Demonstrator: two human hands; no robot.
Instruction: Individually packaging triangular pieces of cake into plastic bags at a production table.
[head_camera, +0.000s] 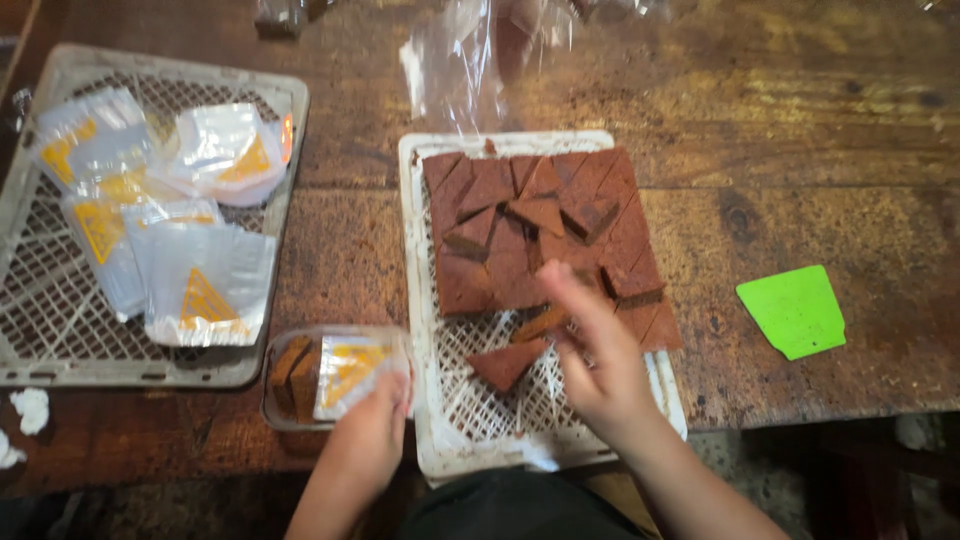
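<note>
Right hand (600, 365) over the near end of the white mesh tray (425, 300), fingers spread and blurred; fingertips at a loose brown wedge (545, 322), but can't tell if they have hold of it. Left hand (372, 435) at the near edge of a clear plastic tub (335, 375), fingers curled on a clear wrapper with yellow triangle print (350, 372) that lies across the tub; grip looks closed on it. Tub sits just left of the tray, brown slices standing inside.

Another triangular brown piece (507, 362) lies flat on the tray mesh near the right hand, tip pointing down-left, long axis roughly left-right. Block of cut brown triangles (540, 225) fills the tray's far half, packed touching.

Outward: second, grey mesh tray (30, 300) at left holding a heap of empty printed wrappers (160, 220). Green plastic scraper (795, 310) well right of the tray. Crumpled clear film (455, 60) beyond the tray's far edge. All on a worn dark wooden table (800, 130); floor below is dim, unclear.
</note>
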